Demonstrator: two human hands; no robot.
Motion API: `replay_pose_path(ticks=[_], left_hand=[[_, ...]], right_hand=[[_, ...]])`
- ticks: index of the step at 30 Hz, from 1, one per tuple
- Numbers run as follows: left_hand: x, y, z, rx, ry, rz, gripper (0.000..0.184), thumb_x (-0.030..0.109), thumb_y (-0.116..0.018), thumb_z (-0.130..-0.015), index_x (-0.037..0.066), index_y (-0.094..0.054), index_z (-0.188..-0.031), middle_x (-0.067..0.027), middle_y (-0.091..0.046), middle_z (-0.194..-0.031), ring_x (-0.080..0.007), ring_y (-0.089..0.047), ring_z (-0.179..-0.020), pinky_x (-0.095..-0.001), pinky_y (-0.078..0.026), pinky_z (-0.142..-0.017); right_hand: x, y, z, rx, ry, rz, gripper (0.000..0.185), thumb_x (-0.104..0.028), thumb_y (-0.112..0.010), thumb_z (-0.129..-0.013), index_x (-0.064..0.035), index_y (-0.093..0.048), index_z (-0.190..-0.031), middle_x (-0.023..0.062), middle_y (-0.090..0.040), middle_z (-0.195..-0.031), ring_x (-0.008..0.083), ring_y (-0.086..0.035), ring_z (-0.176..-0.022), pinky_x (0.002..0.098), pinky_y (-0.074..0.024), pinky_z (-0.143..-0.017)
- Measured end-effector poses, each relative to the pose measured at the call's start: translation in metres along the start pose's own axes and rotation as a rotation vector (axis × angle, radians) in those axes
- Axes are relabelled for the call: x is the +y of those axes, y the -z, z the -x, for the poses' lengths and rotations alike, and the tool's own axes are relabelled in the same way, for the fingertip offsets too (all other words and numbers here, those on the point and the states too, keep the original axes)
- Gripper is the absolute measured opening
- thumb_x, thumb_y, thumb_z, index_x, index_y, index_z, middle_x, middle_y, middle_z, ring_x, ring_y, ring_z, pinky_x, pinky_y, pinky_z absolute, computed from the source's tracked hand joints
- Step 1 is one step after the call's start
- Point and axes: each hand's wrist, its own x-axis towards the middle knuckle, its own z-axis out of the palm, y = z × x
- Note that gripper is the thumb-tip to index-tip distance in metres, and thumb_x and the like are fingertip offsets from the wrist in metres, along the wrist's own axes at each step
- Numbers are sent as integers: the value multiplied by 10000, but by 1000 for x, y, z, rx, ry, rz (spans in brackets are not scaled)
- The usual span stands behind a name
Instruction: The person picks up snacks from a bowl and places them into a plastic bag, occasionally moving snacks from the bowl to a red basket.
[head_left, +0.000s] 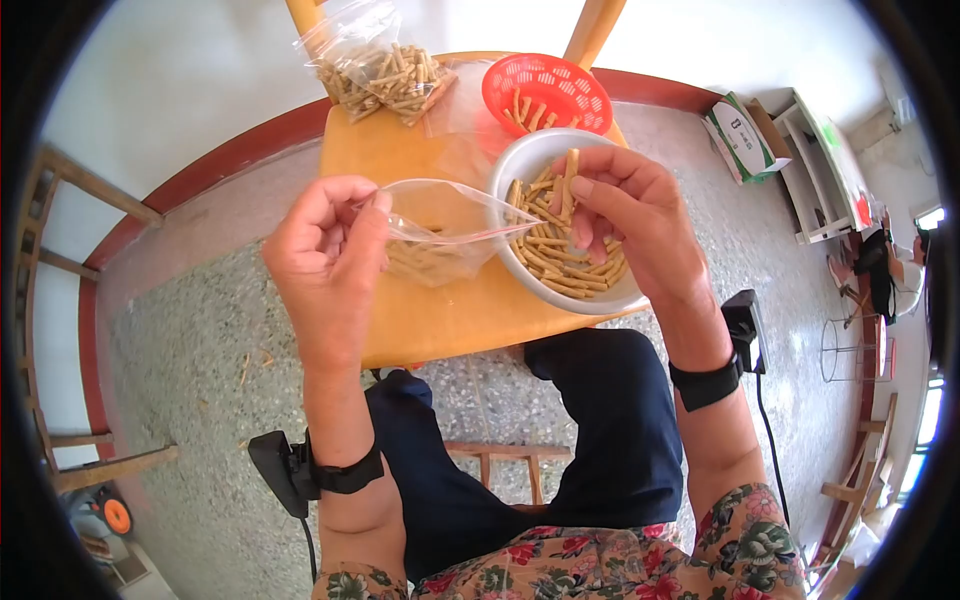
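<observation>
One clear zip-seal bag [470, 262], mouth gaping, at the near part of the wooden chair [490, 330]; tan sticks [425, 262] show through its film. One left hand [328, 250], mine, fingertips pinched on the bag's left edge, apparently so that the lips stand apart. One right hand [640, 218], mine, thumb and fingers clamped on a single stick [571, 172], above the grey bowl [503, 190]. Many sticks more, loose in that bowl, which stands just beside the bag, presumably to suit my right hand's reach. One red perforated basket [545, 68], behind the bowl, with several sticks in it. One well-filled clear bag [385, 88], far left on the seat, likely set back out of my hands' way.

Orientation: the stick I hold runs lengthwise away from me, nearly upright in view, free end pointing to the chair's far side. The zip-seal bag's mouth runs crosswise, left hand to bowl; its right end overlaps the rim in view, contact undeterminable.
</observation>
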Motion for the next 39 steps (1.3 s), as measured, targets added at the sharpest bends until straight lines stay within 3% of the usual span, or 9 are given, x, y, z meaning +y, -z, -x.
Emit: replay_pose_path(ticks=[9,11,13,16,20,22,30,36,39], left_hand=[[2,-2,0,-1,17,-22,39,-33,-599,-789,-17,-568,-806,34,-528,-694,11,-448,-589,-137,-353,-495],[2,-2,0,-3,13,-23,40,-31,-601,-788,-17,-568,-806,34,-528,-695,11,-450,-590,-137,-354,-496],[3,-2,1,10,22,-26,40,-29,-603,-788,-16,-567,-801,36,-527,-688,12,-446,-585,-138,-351,-494],[4,-2,1,6,28,-31,39,-29,-603,-788,-16,-568,-797,39,-522,-679,12,-440,-576,-140,-346,-491],[3,-2,0,8,25,-34,34,-29,-601,-789,-15,-570,-795,41,-517,-671,13,-432,-568,-140,-339,-485],[3,-1,1,11,17,-34,32,-27,-601,-791,-17,-573,-804,38,-518,-674,11,-430,-563,-139,-336,-482],[-2,6,-2,18,-5,21,47,-23,-604,-790,-22,-580,-830,20,-528,-679,-2,-436,-542,-148,-343,-469],[-2,4,-3,17,-2,16,58,-24,-605,-785,-24,-581,-839,9,-536,-678,-13,-445,-527,-156,-346,-461],[-3,4,-2,28,-4,-8,55,19,-601,-798,3,-584,-848,10,-538,-656,-22,-448,-510,-159,-334,-457]], right_hand=[[4,-53,-3,24,349,423,107,-23,-616,-774,-23,-594,-878,32,-597,-687,55,-531,-552,203,-414,-489],[8,-57,-9,36,400,456,123,-24,-633,-738,-34,-608,-858,67,-597,-677,128,-565,-545,253,-438,-504],[9,-60,-12,42,549,716,137,4,-634,-752,1,-612,-887,5,-594,-726,42,-520,-563,194,-416,-505],[15,-64,-17,69,612,844,141,-7,-644,-735,-9,-621,-875,12,-592,-720,46,-511,-554,200,-408,-497],[14,-63,-17,77,616,840,154,3,-640,-735,-9,-623,-888,15,-591,-714,50,-499,-543,190,-402,-492],[9,-58,-13,130,541,726,133,-26,-606,-725,-34,-628,-856,104,-612,-741,208,-586,-570,270,-463,-540],[28,15,-16,278,337,869,93,-61,-582,-748,-25,-629,-820,110,-616,-706,213,-592,-601,301,-465,-575],[66,23,-20,-26,239,1195,181,-74,-517,-743,-91,-629,-884,130,-604,-927,310,-576,-858,398,-452,-747],[69,9,-26,-97,214,1340,162,-68,-518,-733,-79,-609,-868,133,-588,-904,316,-587,-843,407,-463,-729]])
